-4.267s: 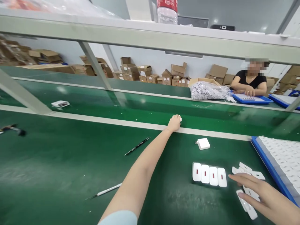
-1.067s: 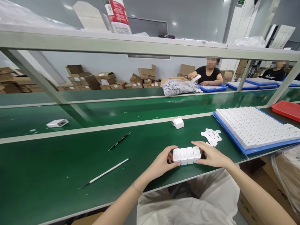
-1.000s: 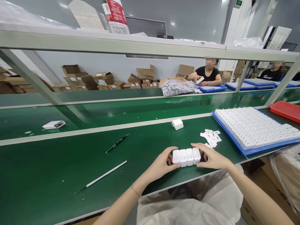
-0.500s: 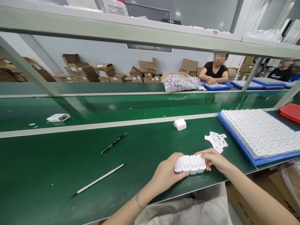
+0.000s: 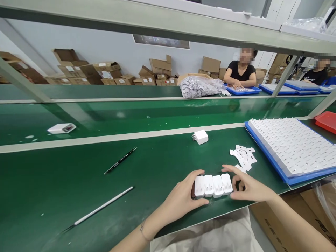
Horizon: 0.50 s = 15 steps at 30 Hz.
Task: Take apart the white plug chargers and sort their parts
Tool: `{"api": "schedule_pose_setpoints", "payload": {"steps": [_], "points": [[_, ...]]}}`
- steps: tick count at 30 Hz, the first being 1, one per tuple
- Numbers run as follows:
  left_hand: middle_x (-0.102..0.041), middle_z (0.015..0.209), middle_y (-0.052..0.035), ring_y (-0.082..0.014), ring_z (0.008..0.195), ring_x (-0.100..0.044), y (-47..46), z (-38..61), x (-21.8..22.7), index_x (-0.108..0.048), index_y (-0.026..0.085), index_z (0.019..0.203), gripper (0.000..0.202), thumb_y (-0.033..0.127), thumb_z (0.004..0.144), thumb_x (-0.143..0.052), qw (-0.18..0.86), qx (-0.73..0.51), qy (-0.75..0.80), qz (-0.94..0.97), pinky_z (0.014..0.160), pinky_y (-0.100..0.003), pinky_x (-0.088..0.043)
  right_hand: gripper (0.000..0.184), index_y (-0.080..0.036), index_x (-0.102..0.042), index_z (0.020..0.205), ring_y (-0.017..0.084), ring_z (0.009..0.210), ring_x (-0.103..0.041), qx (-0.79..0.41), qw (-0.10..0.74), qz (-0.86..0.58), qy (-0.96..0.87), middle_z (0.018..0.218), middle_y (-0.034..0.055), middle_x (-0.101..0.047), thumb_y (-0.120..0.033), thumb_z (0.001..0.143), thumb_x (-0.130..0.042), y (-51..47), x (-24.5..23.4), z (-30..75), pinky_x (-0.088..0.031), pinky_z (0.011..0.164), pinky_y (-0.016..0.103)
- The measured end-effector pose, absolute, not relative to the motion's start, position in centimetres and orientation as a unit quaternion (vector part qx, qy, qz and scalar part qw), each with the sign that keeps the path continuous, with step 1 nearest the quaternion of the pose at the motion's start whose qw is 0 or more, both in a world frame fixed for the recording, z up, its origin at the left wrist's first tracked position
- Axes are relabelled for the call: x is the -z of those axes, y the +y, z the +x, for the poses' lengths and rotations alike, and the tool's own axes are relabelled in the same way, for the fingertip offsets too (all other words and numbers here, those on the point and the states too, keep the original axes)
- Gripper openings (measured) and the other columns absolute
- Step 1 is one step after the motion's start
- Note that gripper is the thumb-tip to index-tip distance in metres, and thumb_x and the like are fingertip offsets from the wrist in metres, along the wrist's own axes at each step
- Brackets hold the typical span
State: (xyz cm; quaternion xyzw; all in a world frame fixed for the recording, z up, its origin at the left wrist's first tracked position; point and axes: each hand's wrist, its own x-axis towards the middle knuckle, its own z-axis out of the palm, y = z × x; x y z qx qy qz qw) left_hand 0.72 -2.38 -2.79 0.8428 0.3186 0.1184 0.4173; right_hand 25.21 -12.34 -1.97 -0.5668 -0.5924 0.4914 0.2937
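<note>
A row of several white chargers [image 5: 213, 185] stands side by side near the front edge of the green table [image 5: 78, 189]. My left hand [image 5: 181, 197] cups the row's left end, thumb on top and fingers behind. My right hand [image 5: 246, 185] presses the row's right end with its fingertips. A single white charger [image 5: 201, 137] lies further back on the table. A small heap of white labels [image 5: 243, 156] lies just beyond my right hand.
A blue tray of white parts [image 5: 291, 148] fills the right side, a red tray [image 5: 327, 120] behind it. A black pen [image 5: 120, 160] and a white stick [image 5: 101, 208] lie at left. A white box [image 5: 61, 128] rides the belt. Two people work across it.
The row of chargers has been tipped so the prong faces point up, and my hands stay at its two ends. The view has dipped slightly downward.
</note>
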Motion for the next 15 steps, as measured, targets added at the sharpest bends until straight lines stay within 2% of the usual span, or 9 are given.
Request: {"api": "schedule_pose_setpoints", "payload": {"steps": [1, 2, 4, 7, 13, 15], "points": [[-0.056, 0.125, -0.0065, -0.026, 0.096, -0.06, -2.3, 0.8, 2.8, -0.046, 0.027, 0.123, 0.059, 0.04, 0.072, -0.072, 0.413, -0.119, 0.312, 0.847, 0.076, -0.033, -0.048, 0.08, -0.035, -0.03, 0.142, 0.016, 0.082, -0.057, -0.443, 0.272, -0.577, -0.63, 0.14, 0.0076, -0.041, -0.035, 0.073, -0.069, -12.5, 1.9, 24.7, -0.05, 0.064, 0.027], [-0.058, 0.121, -0.0054, -0.0262, 0.097, -0.06, -2.3, 1.0, 2.8, -0.05, 0.027, 0.119, 0.054, 0.04, 0.072, -0.071, 0.404, -0.122, 0.308, 0.853, 0.077, -0.033, -0.048, 0.076, -0.034, -0.035, 0.139, 0.018, 0.086, -0.058, -0.395, 0.256, -0.587, -0.659, 0.137, 0.0073, -0.043, -0.038, 0.072, -0.071, -12.5, 1.9, 24.1, -0.05, 0.071, 0.03], [-0.061, 0.115, -0.0037, -0.0264, 0.098, -0.06, -2.1, 1.6, 2.6, -0.055, 0.027, 0.112, 0.045, 0.04, 0.072, -0.072, 0.385, -0.128, 0.301, 0.863, 0.078, -0.033, -0.048, 0.06, -0.032, -0.047, 0.129, 0.022, 0.092, -0.058, -0.317, 0.244, -0.599, -0.694, 0.121, 0.0058, -0.053, -0.041, 0.074, -0.071, -12.5, 1.5, 23.3, -0.048, 0.079, 0.033], [-0.063, 0.111, -0.0035, -0.0267, 0.096, -0.062, -1.1, 3.9, 0.8, -0.057, 0.028, 0.11, 0.045, 0.041, 0.071, -0.073, 0.361, -0.129, 0.271, 0.883, 0.075, -0.032, -0.05, 0.053, -0.03, -0.052, 0.122, 0.022, 0.093, -0.059, -0.251, 0.262, -0.604, -0.709, 0.108, 0.0036, -0.057, -0.041, 0.074, -0.071, -12.7, -0.4, 24.0, -0.047, 0.079, 0.032], [-0.057, 0.118, -0.0034, -0.0272, 0.108, -0.056, 2.4, 18.2, -8.0, -0.057, 0.031, 0.116, 0.045, 0.041, 0.074, -0.071, 0.263, -0.193, 0.051, 0.944, 0.085, -0.031, -0.047, 0.054, -0.028, -0.048, 0.127, 0.026, 0.1, -0.059, -0.047, 0.337, -0.694, -0.634, 0.116, 0.007, -0.056, -0.044, 0.079, -0.066, -15.3, -7.3, 33.8, -0.048, 0.076, 0.032], [-0.056, 0.116, -0.0041, -0.0261, 0.105, -0.056, 2.9, 25.6, -11.1, -0.056, 0.029, 0.12, 0.05, 0.04, 0.074, -0.072, 0.24, -0.212, -0.011, 0.947, 0.084, -0.031, -0.046, 0.054, -0.028, -0.049, 0.127, 0.027, 0.104, -0.057, 0.027, 0.352, -0.731, -0.584, 0.119, 0.0077, -0.053, -0.045, 0.079, -0.066, -16.2, -9.4, 38.7, -0.048, 0.079, 0.034]]}}
